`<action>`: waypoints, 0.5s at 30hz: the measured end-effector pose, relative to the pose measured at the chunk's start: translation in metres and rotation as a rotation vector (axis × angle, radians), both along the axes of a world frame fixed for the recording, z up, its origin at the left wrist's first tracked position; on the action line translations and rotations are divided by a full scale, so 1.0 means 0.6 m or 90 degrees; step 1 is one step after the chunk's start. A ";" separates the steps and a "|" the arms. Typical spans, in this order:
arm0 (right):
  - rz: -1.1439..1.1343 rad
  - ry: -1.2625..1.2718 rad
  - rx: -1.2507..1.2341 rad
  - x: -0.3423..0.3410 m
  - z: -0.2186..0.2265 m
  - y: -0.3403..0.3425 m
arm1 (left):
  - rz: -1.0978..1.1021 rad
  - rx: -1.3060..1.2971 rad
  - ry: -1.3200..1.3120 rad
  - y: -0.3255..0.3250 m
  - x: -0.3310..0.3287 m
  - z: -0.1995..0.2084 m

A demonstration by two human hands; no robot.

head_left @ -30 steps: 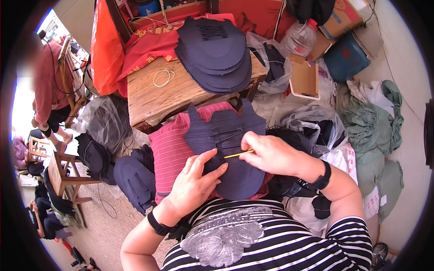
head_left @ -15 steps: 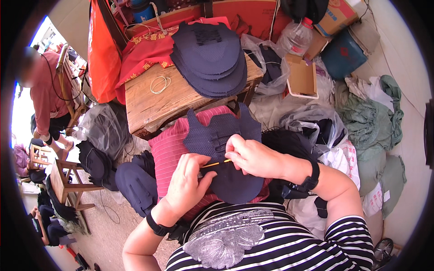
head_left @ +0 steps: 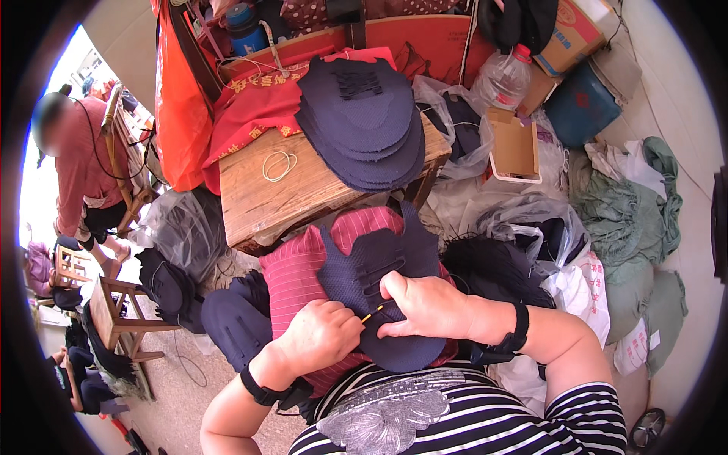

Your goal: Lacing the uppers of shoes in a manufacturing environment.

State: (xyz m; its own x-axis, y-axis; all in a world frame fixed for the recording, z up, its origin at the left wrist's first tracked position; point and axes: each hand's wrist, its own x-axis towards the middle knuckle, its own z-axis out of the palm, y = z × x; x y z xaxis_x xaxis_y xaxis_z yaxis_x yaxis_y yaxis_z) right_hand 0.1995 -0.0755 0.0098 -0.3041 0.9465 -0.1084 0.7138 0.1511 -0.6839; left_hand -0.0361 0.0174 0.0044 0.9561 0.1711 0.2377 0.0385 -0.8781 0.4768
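A navy knitted shoe upper (head_left: 400, 353) lies across the red striped cushion (head_left: 294, 265) on my lap, with dark lacing (head_left: 375, 274) over its middle. My left hand (head_left: 324, 334) is closed, its fingertips pinching one end of a thin yellow stick-like tool (head_left: 371, 313). The tool slants up to the right over the upper, toward my right hand (head_left: 425, 305). That hand grips the upper with thumb and curled fingers; the tool's far tip is partly hidden there.
Several similar uppers are stacked on a wooden bench (head_left: 254, 201), beside a pale looped cord (head_left: 279, 166). More dark pieces (head_left: 236, 317) lie at my left. To the right are black laces (head_left: 485, 269), plastic bags and an open box (head_left: 514, 144). Another person (head_left: 87, 163) stands far left.
My left hand has turned over and moved right, closer to my right hand. The yellow tool now slants more steeply and shows less length. The whole view has shifted slightly.
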 end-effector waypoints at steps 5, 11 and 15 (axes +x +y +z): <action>0.000 0.027 0.035 0.000 -0.005 0.000 | -0.016 0.018 0.007 0.005 -0.010 0.004; -0.061 -0.036 0.005 0.004 -0.001 -0.008 | -0.035 -0.022 0.009 0.004 -0.049 0.014; -0.032 -0.065 0.088 0.003 -0.005 -0.004 | 0.049 -0.124 0.080 0.004 -0.102 0.029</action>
State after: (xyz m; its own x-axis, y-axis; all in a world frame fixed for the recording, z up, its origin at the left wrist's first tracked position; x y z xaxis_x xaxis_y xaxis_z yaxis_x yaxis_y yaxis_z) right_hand 0.2014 -0.0781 0.0070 -0.2503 0.9681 -0.0047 0.7878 0.2009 -0.5823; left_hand -0.0973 0.0195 0.0216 0.9587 0.2751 0.0727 0.1713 -0.7619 0.6247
